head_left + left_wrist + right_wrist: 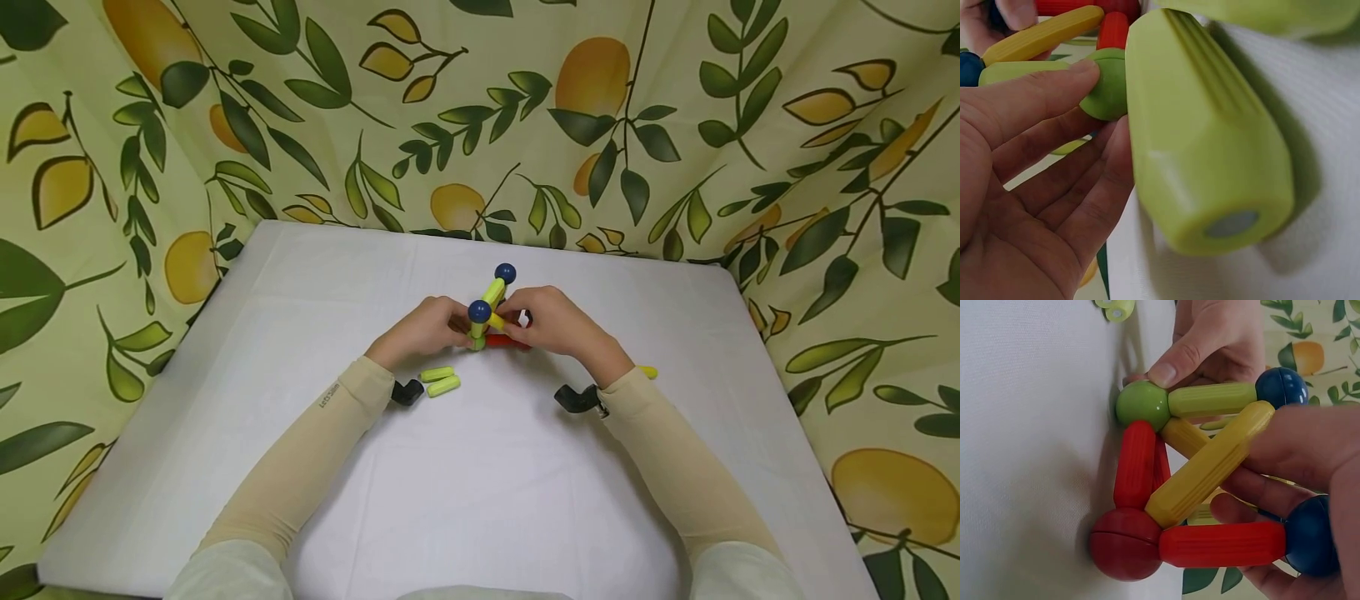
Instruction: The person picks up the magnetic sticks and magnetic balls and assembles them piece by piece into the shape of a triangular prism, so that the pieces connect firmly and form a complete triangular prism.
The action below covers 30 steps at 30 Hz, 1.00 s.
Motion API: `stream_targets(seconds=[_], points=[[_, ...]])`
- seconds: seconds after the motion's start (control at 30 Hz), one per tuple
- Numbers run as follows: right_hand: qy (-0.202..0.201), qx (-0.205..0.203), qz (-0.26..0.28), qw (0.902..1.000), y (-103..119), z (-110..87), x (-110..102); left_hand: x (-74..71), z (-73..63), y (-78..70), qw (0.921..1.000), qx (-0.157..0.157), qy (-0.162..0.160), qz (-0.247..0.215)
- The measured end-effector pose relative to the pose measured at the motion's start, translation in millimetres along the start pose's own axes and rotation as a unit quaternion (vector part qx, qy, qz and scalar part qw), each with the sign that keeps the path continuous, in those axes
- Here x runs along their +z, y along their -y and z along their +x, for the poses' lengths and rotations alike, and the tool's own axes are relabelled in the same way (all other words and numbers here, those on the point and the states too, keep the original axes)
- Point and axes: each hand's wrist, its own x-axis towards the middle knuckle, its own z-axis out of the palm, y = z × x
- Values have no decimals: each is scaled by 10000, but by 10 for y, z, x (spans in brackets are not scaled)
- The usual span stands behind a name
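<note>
On the table stands a frame of magnetic rods and balls. My left hand (427, 327) pinches its green ball (1142, 405) between thumb and fingers. A light green rod (1213, 400) runs from that ball to a blue ball (1282, 386). My right hand (557, 321) pinches a yellow rod (1210, 465), whose lower end meets the red ball (1125, 545). Whether its upper end touches the blue ball I cannot tell. From the red ball, a red rod (1225, 545) leads to another blue ball (1313, 534) beside my right fingers. Part of the frame is hidden behind my hands.
Two loose light green rods (440, 382) lie on the white tabletop (480, 483) near my left wrist. Another yellow rod (648, 372) shows by my right sleeve. Black wrist mounts (576, 398) hang below both wrists. A patterned curtain (480, 125) rises behind the table.
</note>
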Motion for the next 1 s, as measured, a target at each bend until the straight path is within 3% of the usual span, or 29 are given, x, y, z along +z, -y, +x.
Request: stream_targets(seconds=[0.47, 0.67, 0.83, 1.0], points=[[-441, -94, 486, 9978, -81, 34, 17, 1, 0, 4, 10000, -55, -10, -53], [-1452, 27, 766, 9864, -111, -151, -66, -77, -8, -28, 9998, -165, 77, 49], [-2260, 26, 999, 9690, -242, -356, -105, -304, -173, -116, 9997, -155, -82, 185], [-2329, 224, 1149, 9654, -380, -556, -71, -429, -414, -192, 9985, -18, 53, 552]])
